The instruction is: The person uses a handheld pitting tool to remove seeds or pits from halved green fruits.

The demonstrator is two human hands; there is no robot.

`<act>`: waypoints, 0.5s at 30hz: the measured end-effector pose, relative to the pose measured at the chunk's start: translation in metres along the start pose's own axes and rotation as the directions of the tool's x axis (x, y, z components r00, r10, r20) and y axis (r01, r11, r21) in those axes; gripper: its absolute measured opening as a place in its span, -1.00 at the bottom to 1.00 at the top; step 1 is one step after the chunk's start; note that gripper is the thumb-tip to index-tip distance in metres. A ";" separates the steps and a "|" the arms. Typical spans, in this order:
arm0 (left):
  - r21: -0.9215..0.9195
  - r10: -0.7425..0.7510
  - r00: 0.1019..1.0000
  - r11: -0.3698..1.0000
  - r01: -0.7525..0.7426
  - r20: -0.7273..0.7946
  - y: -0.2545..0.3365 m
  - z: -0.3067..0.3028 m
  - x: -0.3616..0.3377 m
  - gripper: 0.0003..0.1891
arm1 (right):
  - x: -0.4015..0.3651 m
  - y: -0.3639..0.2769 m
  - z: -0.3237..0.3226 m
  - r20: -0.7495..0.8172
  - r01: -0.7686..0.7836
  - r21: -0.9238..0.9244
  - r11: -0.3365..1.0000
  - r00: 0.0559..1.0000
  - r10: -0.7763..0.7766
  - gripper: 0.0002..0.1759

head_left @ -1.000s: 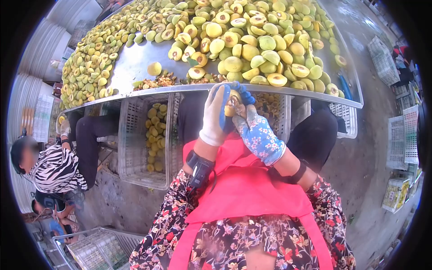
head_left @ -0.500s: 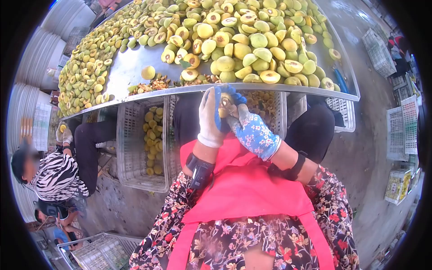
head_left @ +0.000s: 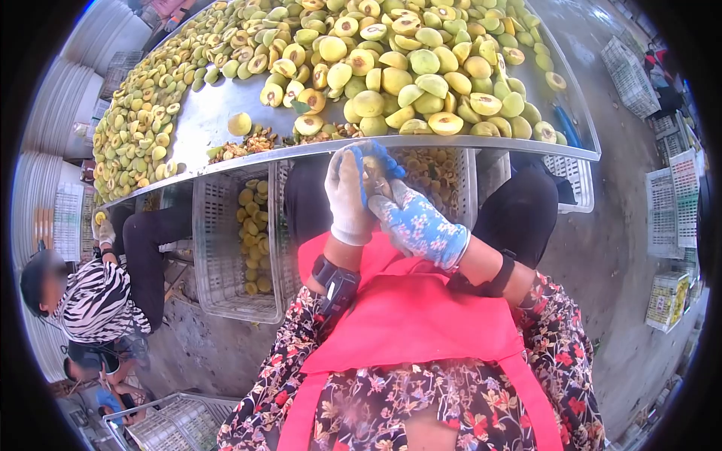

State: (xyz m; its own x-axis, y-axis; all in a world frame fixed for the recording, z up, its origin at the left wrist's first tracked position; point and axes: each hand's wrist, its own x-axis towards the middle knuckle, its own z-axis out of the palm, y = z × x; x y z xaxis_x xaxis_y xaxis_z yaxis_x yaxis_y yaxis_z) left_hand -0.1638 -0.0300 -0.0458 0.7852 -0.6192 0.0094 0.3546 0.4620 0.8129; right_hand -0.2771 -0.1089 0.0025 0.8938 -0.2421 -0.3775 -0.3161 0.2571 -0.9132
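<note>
My left hand (head_left: 350, 194), in a white glove with a blue palm, is closed round a fruit half (head_left: 371, 170) just below the table's front edge. My right hand (head_left: 420, 225), in a blue flowered glove, meets it from the right, with its fingers bent at the fruit; what they grip is too small to make out. Beyond both hands, halved yellow-green fruits (head_left: 429, 83) are heaped on the metal table (head_left: 207, 113). Brown scraps (head_left: 256, 143) lie along the table's near edge.
Below the table stand a crate with fruit halves (head_left: 256, 233) and another crate (head_left: 468, 188) behind my hands. A co-worker in a striped top (head_left: 98, 297) sits at the left. Stacked crates (head_left: 665, 214) stand at the right. A blue tool (head_left: 568, 126) lies at the table's right end.
My right hand has turned slightly and shifted a little left and down against my left hand. The fruit is now more covered by my fingers. The view has shifted slightly.
</note>
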 end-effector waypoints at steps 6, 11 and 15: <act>0.030 -0.003 1.000 1.000 0.003 -0.012 -0.001 0.001 0.000 -0.57 | -0.003 -0.007 0.001 0.162 -0.264 0.273 0.925 0.960 0.227 -0.85; 0.008 -0.075 0.997 0.997 0.075 -0.028 -0.005 -0.003 0.003 -0.56 | 0.003 0.000 -0.011 0.282 -0.318 0.347 0.882 0.933 0.225 -0.82; 0.176 -0.018 1.000 0.984 0.022 -0.021 -0.009 -0.010 0.008 -0.53 | 0.003 -0.006 -0.007 0.227 -0.315 0.280 0.907 0.940 0.256 -0.73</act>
State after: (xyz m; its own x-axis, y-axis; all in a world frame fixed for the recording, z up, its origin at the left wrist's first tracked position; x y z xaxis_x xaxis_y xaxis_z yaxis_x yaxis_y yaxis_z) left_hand -0.1556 -0.0324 -0.0589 0.7890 -0.6141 -0.0178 0.2767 0.3293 0.9028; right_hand -0.2747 -0.1175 0.0058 0.8312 0.0508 -0.5536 -0.4789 0.5711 -0.6667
